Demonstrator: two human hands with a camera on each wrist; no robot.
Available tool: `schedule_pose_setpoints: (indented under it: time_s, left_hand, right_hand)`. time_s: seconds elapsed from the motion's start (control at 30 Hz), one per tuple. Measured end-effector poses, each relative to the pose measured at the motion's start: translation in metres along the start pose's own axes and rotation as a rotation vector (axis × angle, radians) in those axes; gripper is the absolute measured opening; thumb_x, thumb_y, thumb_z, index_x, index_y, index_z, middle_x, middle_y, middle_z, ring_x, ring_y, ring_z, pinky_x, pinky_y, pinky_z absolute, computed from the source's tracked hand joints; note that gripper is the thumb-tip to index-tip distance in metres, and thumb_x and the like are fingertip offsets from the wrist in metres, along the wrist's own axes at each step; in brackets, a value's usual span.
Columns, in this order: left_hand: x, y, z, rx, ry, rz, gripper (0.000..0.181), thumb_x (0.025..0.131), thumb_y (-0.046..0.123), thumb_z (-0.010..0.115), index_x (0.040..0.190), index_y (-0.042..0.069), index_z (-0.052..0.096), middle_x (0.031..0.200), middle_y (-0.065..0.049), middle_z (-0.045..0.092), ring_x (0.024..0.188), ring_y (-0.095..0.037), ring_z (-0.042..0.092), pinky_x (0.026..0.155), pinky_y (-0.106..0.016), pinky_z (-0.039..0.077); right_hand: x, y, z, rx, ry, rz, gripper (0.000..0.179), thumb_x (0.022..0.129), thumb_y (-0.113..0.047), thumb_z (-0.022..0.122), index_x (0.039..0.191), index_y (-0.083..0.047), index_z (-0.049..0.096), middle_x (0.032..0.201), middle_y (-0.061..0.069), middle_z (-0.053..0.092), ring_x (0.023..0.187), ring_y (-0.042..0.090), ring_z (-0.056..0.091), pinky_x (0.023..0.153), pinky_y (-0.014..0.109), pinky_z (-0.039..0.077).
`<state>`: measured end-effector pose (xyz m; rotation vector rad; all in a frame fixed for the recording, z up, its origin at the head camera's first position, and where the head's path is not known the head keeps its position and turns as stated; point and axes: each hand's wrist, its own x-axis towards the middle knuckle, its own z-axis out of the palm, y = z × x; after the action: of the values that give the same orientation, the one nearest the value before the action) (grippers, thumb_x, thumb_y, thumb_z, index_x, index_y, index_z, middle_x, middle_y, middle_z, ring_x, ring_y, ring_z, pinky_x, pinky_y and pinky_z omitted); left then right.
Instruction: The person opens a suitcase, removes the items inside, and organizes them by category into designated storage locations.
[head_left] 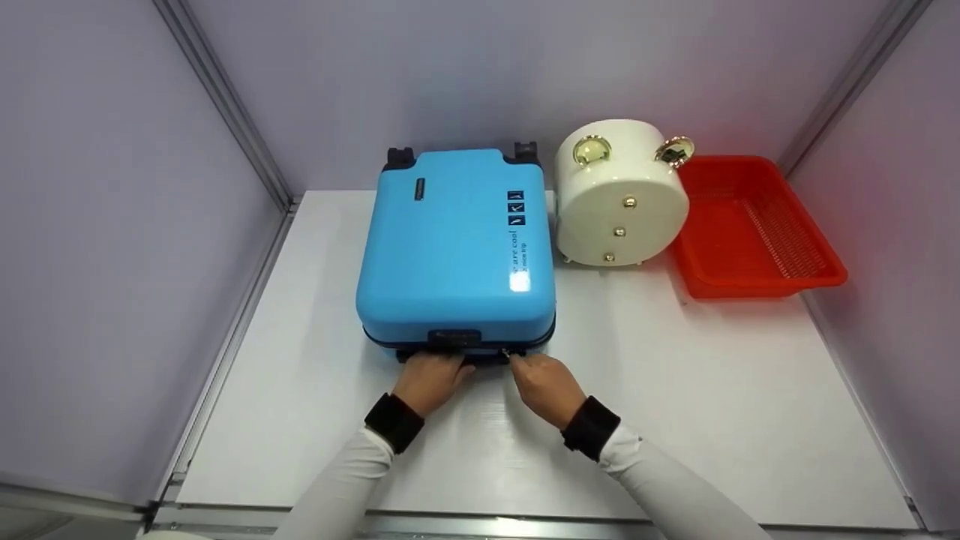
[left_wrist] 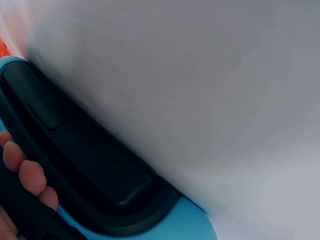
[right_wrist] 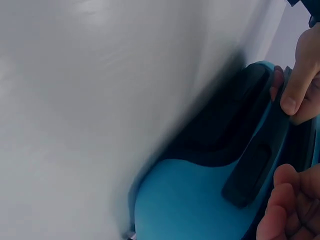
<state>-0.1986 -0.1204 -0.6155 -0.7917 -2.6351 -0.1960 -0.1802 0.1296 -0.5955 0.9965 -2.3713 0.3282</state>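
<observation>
A light-blue hard-shell suitcase [head_left: 457,232] lies flat on the white table, wheels toward the back wall. My left hand [head_left: 431,381] grips the black carry handle [right_wrist: 255,160] on its near side. In the left wrist view the curled fingers [left_wrist: 32,177] show round that handle. Just to the right, my right hand [head_left: 549,388] pinches a small metallic zipper pull [head_left: 506,352] at the seam, beside the black lock [head_left: 454,337]. In the right wrist view, the right hand's curled fingers [right_wrist: 280,210] are close to the handle's end, and the pull is hidden.
To the suitcase's right stands a cream round case [head_left: 621,225] with gold knobs and two gold ear-like parts. Beyond it, a red plastic basket [head_left: 765,286] sits near the right wall. Pale panels [head_left: 480,75] enclose the table [head_left: 712,390] at the back and sides.
</observation>
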Motion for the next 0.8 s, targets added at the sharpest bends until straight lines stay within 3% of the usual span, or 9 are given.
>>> schedule_pose_setpoints:
  time_s: [0.2,0.37,0.5,0.63,0.8]
  left_hand:
    - [-0.002,0.0,0.002,-0.028,0.02,-0.001,0.027,0.104,0.037,0.074,0.105,0.011,0.075,0.083,-0.008,0.075,0.068,-0.026,0.074,0.06,-0.043,0.058]
    - [0.0,0.0,0.003,-0.079,0.029,-0.003,0.024,0.104,0.035,0.073,0.106,0.011,0.073,0.09,-0.009,0.077,0.075,-0.028,0.075,0.065,-0.044,0.059]
    - [0.001,-0.002,0.001,-0.096,0.038,0.002,0.021,0.104,0.033,0.073,0.103,0.011,0.072,0.09,-0.009,0.077,0.074,-0.028,0.075,0.065,-0.044,0.059]
    - [0.002,-0.003,-0.003,-0.099,0.019,0.01,0.021,0.104,0.032,0.074,0.102,0.011,0.073,0.088,-0.009,0.077,0.072,-0.027,0.074,0.063,-0.043,0.059]
    - [-0.001,-0.004,-0.006,-0.161,-0.013,0.02,0.023,0.104,0.032,0.074,0.1,0.01,0.075,0.089,-0.009,0.077,0.076,-0.027,0.076,0.066,-0.042,0.061]
  right_hand:
    - [0.018,-0.015,0.012,-0.048,-0.001,-0.067,0.013,0.092,0.0,0.077,0.105,0.002,0.074,0.08,0.009,0.075,0.068,0.021,0.071,0.062,0.031,0.059]
    - [0.029,-0.022,0.02,-0.081,0.017,-0.095,0.01,0.094,-0.005,0.079,0.099,-0.003,0.071,0.077,0.005,0.072,0.067,0.018,0.068,0.061,0.029,0.056]
    - [0.035,-0.025,0.024,-0.066,-0.002,-0.094,0.011,0.096,-0.005,0.078,0.102,-0.002,0.07,0.081,0.007,0.073,0.071,0.019,0.069,0.065,0.031,0.058]
    - [0.036,-0.023,0.018,-0.023,-0.035,-0.055,0.012,0.099,-0.014,0.077,0.102,-0.004,0.071,0.077,0.005,0.072,0.067,0.02,0.069,0.062,0.034,0.057]
    - [0.037,-0.017,-0.002,0.02,-0.049,-0.044,0.029,0.101,-0.027,0.077,0.081,-0.012,0.065,0.06,-0.001,0.06,0.052,0.016,0.061,0.051,0.035,0.049]
